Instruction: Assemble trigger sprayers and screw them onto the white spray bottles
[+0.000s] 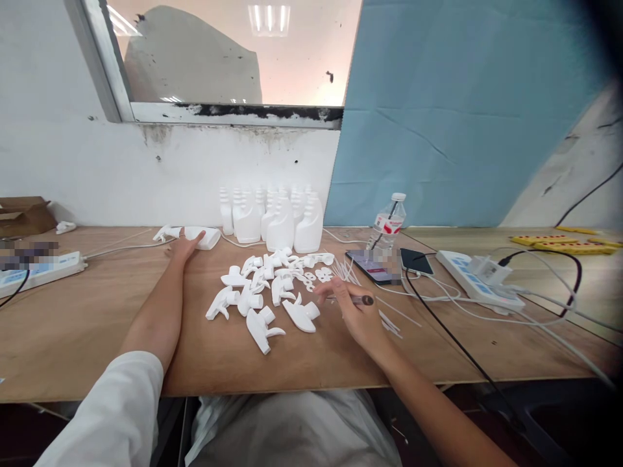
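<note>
Over at the left, my left hand (183, 246) grips a white spray bottle (210, 238) that lies on its side, its trigger head (167, 232) pointing left. The thumb is on top of the bottle, and the hand hides its middle. My right hand (354, 310) is closed round a slim pen-like tool with a dark brown rounded end (366, 300); its kind is unclear. Loose white trigger sprayer heads (260, 329) lie in a pile between the hands. Small white rings (323, 274) and thin white dip tubes (384, 321) lie beside the right hand.
Several upright white bottles (281, 224) stand against the wall. To the right are a clear drink bottle (388, 224), a phone (372, 266), a dark flat device (416, 261) and a power strip (479, 282) with trailing cables. Another power strip (43, 272) and a cardboard box (24, 216) are left.
</note>
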`<state>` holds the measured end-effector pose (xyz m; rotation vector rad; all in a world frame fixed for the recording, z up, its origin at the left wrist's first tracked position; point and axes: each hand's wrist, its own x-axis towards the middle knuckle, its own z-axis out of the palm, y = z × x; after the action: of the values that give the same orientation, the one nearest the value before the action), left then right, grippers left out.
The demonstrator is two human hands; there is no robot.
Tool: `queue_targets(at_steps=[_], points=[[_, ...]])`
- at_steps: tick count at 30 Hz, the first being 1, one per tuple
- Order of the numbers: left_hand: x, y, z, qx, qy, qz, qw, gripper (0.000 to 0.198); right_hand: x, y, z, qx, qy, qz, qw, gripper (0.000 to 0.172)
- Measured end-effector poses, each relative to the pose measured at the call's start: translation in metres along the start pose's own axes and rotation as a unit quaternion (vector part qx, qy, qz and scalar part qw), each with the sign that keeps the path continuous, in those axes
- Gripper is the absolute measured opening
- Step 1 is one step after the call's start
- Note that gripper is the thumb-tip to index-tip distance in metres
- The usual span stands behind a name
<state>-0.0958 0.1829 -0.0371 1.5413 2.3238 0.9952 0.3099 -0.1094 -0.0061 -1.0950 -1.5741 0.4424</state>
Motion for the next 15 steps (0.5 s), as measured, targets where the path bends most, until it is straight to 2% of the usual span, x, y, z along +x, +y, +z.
queue_targets(at_steps=[2,4,6,8,12,15], points=[[-0.002,0.009,0.005,-0.001,-0.013,-0.007,1.000,0.111,0.000,0.000,0.000,-0.006,0.001,0.000,1.000,0.046],[-0.004,0.013,0.008,-0.017,-0.020,-0.012,1.000,0.113,0.000,-0.001,0.000,-0.006,0.002,0.002,1.000,0.046],[-0.006,0.011,0.010,-0.061,-0.005,-0.001,0.998,0.108,0.000,-0.001,0.001,-0.006,0.002,0.005,1.000,0.046],[-0.007,0.006,0.011,-0.128,0.029,0.038,0.991,0.104,-0.001,-0.001,0.001,-0.008,0.001,0.005,1.000,0.047],[-0.006,0.008,0.005,-0.283,0.126,0.149,0.939,0.098,-0.001,-0.001,0.000,-0.012,0.001,-0.006,1.000,0.045],[-0.001,0.035,-0.015,-0.348,0.157,0.208,0.900,0.098,-0.001,-0.001,-0.002,0.001,0.013,-0.046,0.999,0.044]])
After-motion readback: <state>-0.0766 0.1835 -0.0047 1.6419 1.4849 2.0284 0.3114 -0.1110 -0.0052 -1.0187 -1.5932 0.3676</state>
